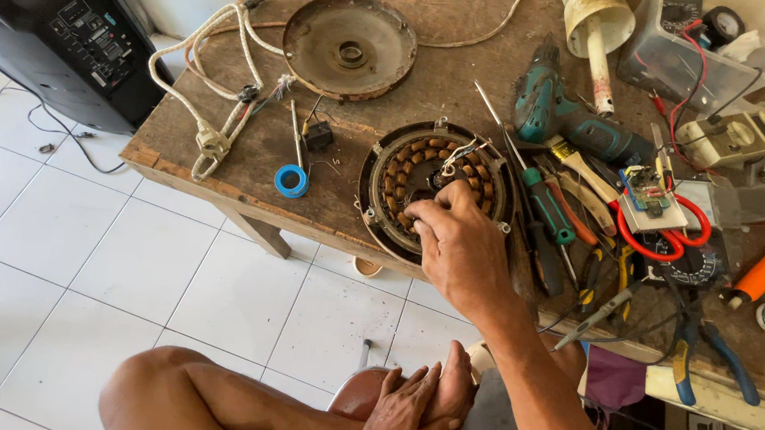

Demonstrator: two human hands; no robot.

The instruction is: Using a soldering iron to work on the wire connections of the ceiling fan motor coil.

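One round motor stator with copper coils, one rusty round metal cover plate, one small blue tape roll, one teal cordless drill, one black speaker box, and two bare hands: right, left.

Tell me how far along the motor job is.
Done: the round cover is off and lies apart on the bench, so the copper windings are bare. In hand: the right hand fingers the stator near its hub; the left hand rests on a foot. Left: the cover is not back on; the screwdrivers lie unused.
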